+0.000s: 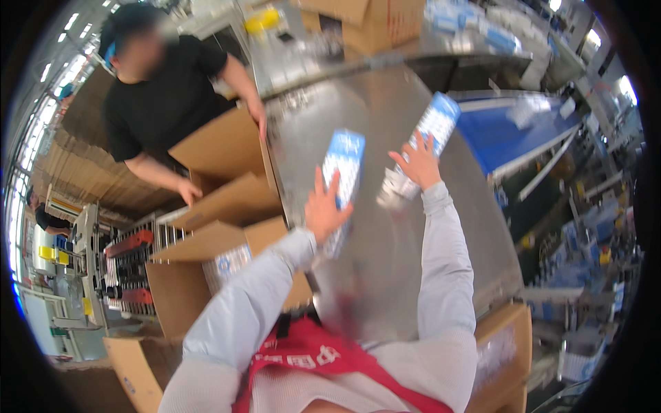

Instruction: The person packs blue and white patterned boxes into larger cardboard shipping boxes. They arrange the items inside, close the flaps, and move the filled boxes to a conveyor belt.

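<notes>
Two long blue-and-white packs lie on a metal table (385,275), both slanting away from me. My left hand (326,212) rests on the near half of the left pack (345,155), its fingers spread over the top. On the right pack (441,117) lies my right hand (418,165), fingers apart and thumb out to the left. The near end of the right pack looks whitish and blurred. Neither hand visibly closes around its pack; the undersides are hidden.
A co-worker in black (172,96) holds an open cardboard box (227,148) at the left. Nearer stands another open carton (179,289) with packs inside. A blue conveyor belt (516,131) meets the table at the right. A further carton (506,358) is by my right side.
</notes>
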{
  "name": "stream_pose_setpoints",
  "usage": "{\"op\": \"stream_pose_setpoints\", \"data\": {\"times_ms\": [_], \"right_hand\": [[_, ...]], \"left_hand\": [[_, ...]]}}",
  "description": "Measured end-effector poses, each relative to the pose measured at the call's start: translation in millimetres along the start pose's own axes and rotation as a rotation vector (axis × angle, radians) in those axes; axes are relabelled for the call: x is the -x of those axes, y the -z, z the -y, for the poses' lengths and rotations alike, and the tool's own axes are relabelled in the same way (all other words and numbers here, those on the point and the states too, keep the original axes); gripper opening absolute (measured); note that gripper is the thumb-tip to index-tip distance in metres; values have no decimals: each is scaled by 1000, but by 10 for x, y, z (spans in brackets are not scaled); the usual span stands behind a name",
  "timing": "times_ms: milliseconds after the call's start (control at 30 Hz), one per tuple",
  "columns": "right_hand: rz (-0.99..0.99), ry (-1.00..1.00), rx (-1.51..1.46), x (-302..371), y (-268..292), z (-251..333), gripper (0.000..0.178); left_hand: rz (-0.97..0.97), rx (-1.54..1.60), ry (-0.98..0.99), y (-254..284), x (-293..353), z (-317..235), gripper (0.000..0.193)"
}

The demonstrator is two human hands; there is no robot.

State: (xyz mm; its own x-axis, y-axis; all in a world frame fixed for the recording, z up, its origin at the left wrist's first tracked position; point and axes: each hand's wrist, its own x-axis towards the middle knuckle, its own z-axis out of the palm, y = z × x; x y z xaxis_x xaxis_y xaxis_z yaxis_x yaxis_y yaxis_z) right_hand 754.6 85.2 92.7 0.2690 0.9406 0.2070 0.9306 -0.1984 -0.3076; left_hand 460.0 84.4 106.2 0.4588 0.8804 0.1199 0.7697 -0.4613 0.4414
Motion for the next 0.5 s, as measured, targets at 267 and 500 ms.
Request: {"op": "stream_pose_setpoints", "data": {"times_ms": [267, 500], "right_hand": [[-139, 120, -550, 2133, 328, 1342, 59], [-84, -222, -1101, 1878, -297, 1176, 73]], "left_hand": [[114, -81, -59, 215, 965, -33, 80], [16, -50, -130, 141, 902, -40, 85]]}}
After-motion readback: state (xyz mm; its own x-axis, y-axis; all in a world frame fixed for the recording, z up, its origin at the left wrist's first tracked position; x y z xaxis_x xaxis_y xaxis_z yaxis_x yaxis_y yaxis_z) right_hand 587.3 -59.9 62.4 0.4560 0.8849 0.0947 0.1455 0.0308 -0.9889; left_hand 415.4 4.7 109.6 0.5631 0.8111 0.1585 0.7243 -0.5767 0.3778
